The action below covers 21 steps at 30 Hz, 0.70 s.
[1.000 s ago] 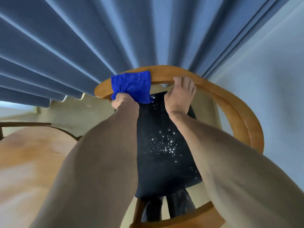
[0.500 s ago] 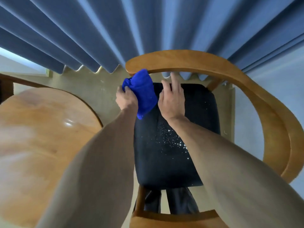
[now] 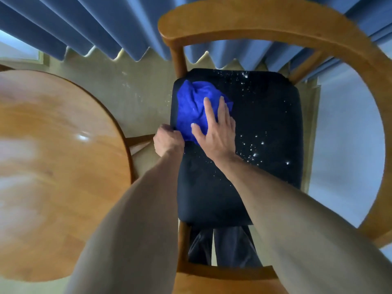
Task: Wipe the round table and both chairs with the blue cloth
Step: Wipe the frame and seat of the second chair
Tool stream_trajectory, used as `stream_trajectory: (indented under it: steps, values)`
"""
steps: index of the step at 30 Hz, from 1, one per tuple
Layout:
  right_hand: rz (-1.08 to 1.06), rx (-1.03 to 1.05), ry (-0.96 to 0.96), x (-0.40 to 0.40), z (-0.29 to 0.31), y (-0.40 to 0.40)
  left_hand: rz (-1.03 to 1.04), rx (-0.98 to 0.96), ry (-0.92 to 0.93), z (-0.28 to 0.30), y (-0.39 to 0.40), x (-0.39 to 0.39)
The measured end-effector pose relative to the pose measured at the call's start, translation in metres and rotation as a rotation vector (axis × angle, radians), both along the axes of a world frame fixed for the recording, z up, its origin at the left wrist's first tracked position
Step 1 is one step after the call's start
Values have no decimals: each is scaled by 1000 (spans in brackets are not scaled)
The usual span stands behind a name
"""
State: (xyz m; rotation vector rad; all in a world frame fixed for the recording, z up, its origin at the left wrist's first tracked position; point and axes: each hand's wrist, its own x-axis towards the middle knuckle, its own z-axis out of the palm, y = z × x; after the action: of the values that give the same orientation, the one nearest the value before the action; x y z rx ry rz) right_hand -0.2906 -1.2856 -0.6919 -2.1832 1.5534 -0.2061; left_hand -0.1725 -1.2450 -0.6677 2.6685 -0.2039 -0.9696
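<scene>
The blue cloth (image 3: 191, 102) lies crumpled on the rear left of the chair's black seat (image 3: 265, 115). My right hand (image 3: 216, 132) rests flat on the cloth's near right part, fingers spread. At the seat's left edge, my left hand (image 3: 167, 141) is closed in a fist on the cloth's near corner. White specks (image 3: 254, 153) dot the seat's right and rear parts. The chair's curved wooden back rail (image 3: 275, 24) arcs around the far and right sides. The round wooden table (image 3: 53, 155) stands to the left.
Blue pleated curtains (image 3: 95, 24) hang behind the chair and table. A pale wall (image 3: 339, 145) is close on the chair's right. My dark trouser legs (image 3: 222, 247) show below the seat's front edge. More white specks lie on the floor (image 3: 137, 92) between table and chair.
The cloth came down from the back rail onto the seat. My right hand left the rail and now lies flat on the cloth. My view tilted down over the seat.
</scene>
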Motion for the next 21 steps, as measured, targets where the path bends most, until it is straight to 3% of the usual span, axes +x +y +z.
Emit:
stream_trajectory:
  steps: [7, 16, 21]
  values:
    - [-56, 119, 212, 49, -14, -15, -96, -17, -59, -17, -8, 12]
    - [-226, 86, 208, 66, -27, -37, -159, -35, -168, -17, -53, 11]
    - [-248, 61, 196, 48, -29, -107, -202, -3, -169, -32, -70, 6]
